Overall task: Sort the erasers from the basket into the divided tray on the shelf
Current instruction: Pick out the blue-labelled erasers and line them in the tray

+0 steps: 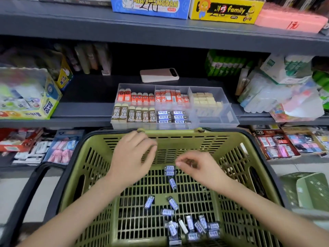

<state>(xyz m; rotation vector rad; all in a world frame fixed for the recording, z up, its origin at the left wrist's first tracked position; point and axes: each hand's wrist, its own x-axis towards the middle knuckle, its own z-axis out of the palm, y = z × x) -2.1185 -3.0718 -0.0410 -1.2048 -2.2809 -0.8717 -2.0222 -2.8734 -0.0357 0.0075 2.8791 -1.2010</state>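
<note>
A green plastic basket (99,157) fills the lower view, with several small blue-and-black erasers (191,227) scattered on its floor. Two more such erasers (169,170) lie stacked near its far wall. My left hand (132,157) hovers over the far left of the basket with fingers loosely bent and nothing in it. My right hand (197,165) reaches down beside the stacked pair, fingertips curled close to them; I cannot see whether it touches them. The clear divided tray (229,120) stands on the shelf just beyond the basket, with red, brown 2B, blue and cream erasers in separate compartments.
A pink phone (159,75) lies on the shelf behind the tray. A glue box (48,104) stands at the left and wrapped packs (277,97) at the right. Lower shelves hold more eraser packs. Another green basket (309,191) sits at the right.
</note>
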